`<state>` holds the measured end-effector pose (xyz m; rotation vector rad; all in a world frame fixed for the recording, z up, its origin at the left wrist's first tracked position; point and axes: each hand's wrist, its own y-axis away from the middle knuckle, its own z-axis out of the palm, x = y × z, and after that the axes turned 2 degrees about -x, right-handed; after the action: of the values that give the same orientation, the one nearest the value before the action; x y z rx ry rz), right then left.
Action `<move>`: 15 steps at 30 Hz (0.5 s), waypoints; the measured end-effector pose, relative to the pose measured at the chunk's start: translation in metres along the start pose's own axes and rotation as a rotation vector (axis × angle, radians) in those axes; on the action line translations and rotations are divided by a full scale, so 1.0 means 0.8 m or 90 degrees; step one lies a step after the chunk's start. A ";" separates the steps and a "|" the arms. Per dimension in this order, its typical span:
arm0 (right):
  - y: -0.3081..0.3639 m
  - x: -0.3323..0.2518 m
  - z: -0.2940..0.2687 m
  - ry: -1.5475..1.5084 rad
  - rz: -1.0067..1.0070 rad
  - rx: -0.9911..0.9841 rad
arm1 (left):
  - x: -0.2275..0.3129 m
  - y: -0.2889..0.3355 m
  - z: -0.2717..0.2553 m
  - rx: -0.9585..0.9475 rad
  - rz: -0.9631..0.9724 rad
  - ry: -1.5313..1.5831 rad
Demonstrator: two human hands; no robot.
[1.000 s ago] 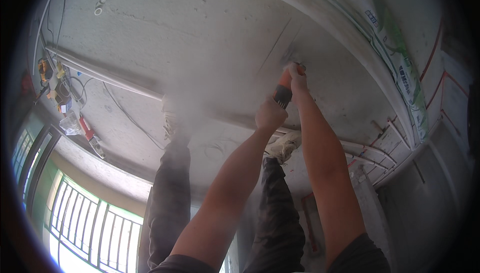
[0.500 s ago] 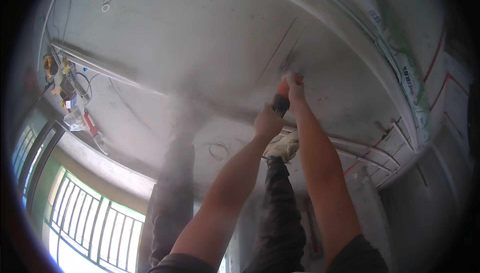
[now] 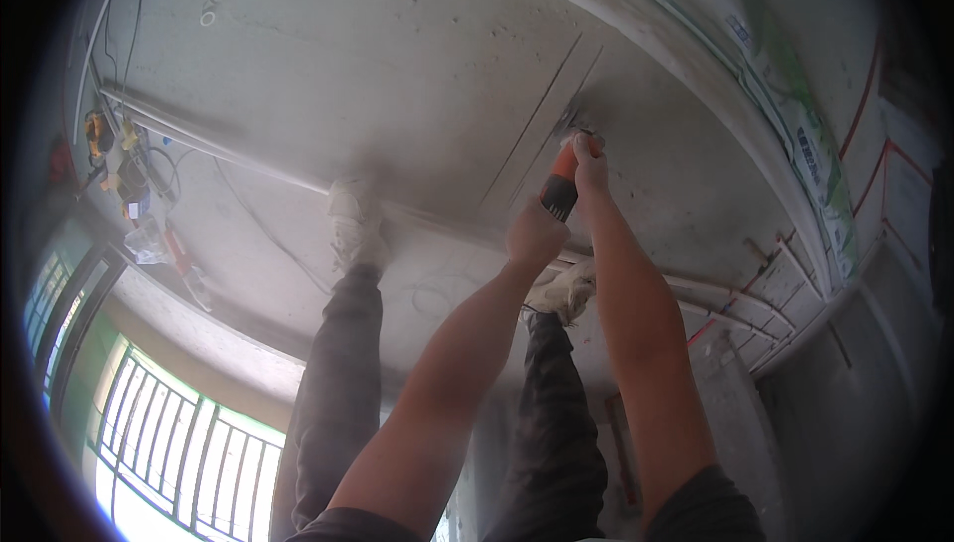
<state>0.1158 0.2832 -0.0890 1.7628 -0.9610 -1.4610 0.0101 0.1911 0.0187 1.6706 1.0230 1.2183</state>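
Both my hands grip an orange-and-black angle grinder (image 3: 561,182) held against the grey concrete floor. My left hand (image 3: 538,234) is wrapped round its rear end. Farther forward, my right hand (image 3: 590,166) closes on the orange front part, near the head. The disc end (image 3: 569,123) meets the floor in a smear of dust, so its edge is hard to make out. Two thin parallel cut lines (image 3: 532,120) run across the concrete beside it, slanting from far right to near left.
My dusty shoes (image 3: 355,224) stand on either side, near a long white pipe (image 3: 219,150). More pipes (image 3: 715,296) lie at right. Wrapped long pipes (image 3: 795,135) curve along the far right. Tools and cables (image 3: 129,169) are heaped at left, above a railed window (image 3: 189,443).
The dust haze has thinned on the left, so my left shoe and more of the cut lines show. My hands and the grinder have shifted only slightly away from me.
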 end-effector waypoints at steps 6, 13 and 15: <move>-0.066 -0.042 -0.032 -0.001 -0.095 0.010 | 0.066 -0.028 0.000 -0.024 -0.015 0.006; -0.031 -0.099 -0.023 -0.040 0.043 0.006 | 0.086 -0.026 0.008 -0.012 0.000 0.025; -0.041 -0.094 -0.030 -0.036 0.042 -0.002 | 0.092 -0.020 0.004 -0.023 -0.003 0.020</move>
<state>0.1354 0.3653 -0.0738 1.6793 -1.0352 -1.4759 0.0264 0.2647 0.0260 1.6261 1.0172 1.2562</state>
